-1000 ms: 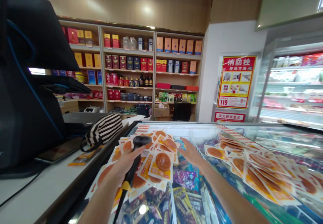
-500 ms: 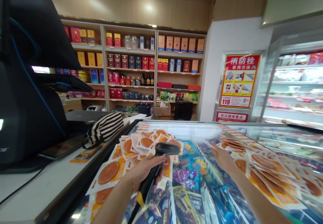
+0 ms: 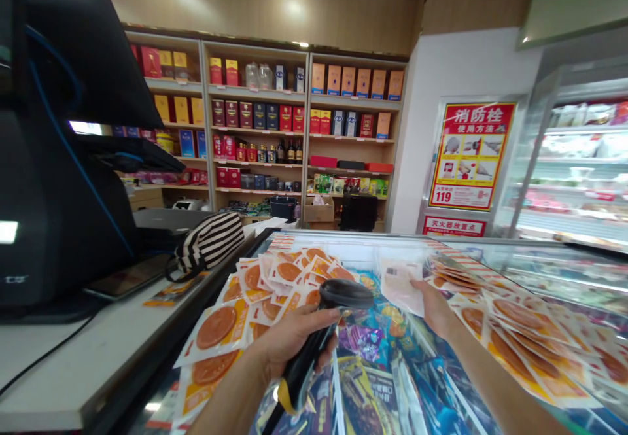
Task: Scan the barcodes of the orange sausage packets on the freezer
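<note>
My left hand [image 3: 289,340] is wrapped round the handle of a black barcode scanner [image 3: 346,293] with a yellow patch near its cable end. My right hand [image 3: 436,307] pinches the right edge of a flat packet [image 3: 402,283], whose pale back with a small barcode faces me. The scanner's head points toward that packet, with a gap between them. Left of the scanner, several flat packets with round orange-brown contents [image 3: 218,328] lie spread on the freezer's glass top. A stack of similar packets [image 3: 524,330] lies right of my right hand.
Under the glass, the chest freezer [image 3: 338,389] holds colourful wrapped packs and wire dividers. On the left, a counter [image 3: 49,376] carries a black checkout terminal [image 3: 73,160], a striped pouch [image 3: 210,242] and a phone-like dark slab [image 3: 127,278]. Shelves of boxes [image 3: 258,114] stand behind.
My right hand has turned the packet so its pale barcode side shows. My left hand has moved the scanner right, closer to the packet. The view has shifted slightly.
</note>
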`<state>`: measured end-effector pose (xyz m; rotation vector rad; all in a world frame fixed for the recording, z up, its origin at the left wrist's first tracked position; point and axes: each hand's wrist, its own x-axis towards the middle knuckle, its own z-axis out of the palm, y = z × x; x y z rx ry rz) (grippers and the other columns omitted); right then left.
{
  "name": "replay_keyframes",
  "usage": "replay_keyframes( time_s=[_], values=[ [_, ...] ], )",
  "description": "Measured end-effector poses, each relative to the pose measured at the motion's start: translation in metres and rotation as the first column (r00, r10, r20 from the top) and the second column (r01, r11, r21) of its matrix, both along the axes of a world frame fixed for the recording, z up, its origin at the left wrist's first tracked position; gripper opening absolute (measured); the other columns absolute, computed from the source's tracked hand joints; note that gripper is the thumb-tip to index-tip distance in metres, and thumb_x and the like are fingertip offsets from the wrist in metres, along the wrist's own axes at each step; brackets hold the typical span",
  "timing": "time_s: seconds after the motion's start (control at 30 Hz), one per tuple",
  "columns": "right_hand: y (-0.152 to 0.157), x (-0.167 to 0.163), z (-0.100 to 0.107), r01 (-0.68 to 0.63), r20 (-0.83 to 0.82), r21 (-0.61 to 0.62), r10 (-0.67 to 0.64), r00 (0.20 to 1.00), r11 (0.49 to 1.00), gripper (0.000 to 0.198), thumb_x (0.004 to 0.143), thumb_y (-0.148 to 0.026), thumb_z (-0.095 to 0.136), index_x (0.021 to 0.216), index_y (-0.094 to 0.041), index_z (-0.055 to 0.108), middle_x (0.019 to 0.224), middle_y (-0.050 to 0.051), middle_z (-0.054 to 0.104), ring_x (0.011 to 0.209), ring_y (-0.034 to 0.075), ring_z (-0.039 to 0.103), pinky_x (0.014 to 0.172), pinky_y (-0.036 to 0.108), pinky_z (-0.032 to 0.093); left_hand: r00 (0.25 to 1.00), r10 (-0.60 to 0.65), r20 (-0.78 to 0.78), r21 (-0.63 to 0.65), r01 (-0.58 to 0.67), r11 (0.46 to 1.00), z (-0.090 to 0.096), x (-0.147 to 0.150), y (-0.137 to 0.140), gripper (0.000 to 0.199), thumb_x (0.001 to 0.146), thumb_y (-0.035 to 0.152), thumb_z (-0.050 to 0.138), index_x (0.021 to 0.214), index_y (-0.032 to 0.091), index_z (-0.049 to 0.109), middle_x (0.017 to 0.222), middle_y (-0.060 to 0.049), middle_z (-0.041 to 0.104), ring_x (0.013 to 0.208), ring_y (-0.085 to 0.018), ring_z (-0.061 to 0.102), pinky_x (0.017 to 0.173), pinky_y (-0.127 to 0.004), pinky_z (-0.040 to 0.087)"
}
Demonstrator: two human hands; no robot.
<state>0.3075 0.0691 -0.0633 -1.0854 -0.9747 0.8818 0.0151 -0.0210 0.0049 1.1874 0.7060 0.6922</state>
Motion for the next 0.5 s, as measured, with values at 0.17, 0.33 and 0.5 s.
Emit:
replay_keyframes(
  time_s=[0.17,0.33,0.5],
  values=[
    [0.001,-0.005,-0.002,0.017,0.015,0.0,-0.017,1.0,1.0,0.031,0.057,-0.038,0.054,0.079,-0.017,0.06,0.084,0.004,0.064,0.086,0.023,0.056,0.071,0.031,0.045,1.0,0.007,0.025,-0.009,-0.007,1.0,0.001,0.0,-0.002,0.031,0.068,0.042,0.051,0.081,0.014,0.048,0.054,0.001,0.049,0.04,-0.006,0.044,0.037,-0.018,0.032],
    [-0.004,-0.013,0.003,0.059,0.044,0.04,-0.061,0.997,0.997,0.035,0.055,-0.038,0.053,0.081,-0.016,0.061,0.085,0.003,0.064,0.087,0.022,0.055,0.071,0.03,0.044,0.999,0.028,0.043,-0.023,-0.027,0.999,0.001,0.001,-0.002,0.031,0.067,0.043,0.051,0.08,0.014,0.049,0.055,0.002,0.048,0.04,-0.006,0.044,0.038,-0.018,0.032],
    [-0.01,-0.019,0.009,0.109,0.101,0.1,-0.119,0.988,0.989,0.029,0.057,-0.036,0.05,0.076,-0.018,0.061,0.083,0.003,0.064,0.082,0.021,0.056,0.069,0.032,0.044,0.995,0.086,0.059,-0.008,-0.086,0.996,0.003,0.006,-0.003,0.029,0.067,0.042,0.051,0.076,0.014,0.048,0.053,0.003,0.046,0.038,-0.005,0.042,0.038,-0.018,0.031]
  ],
)
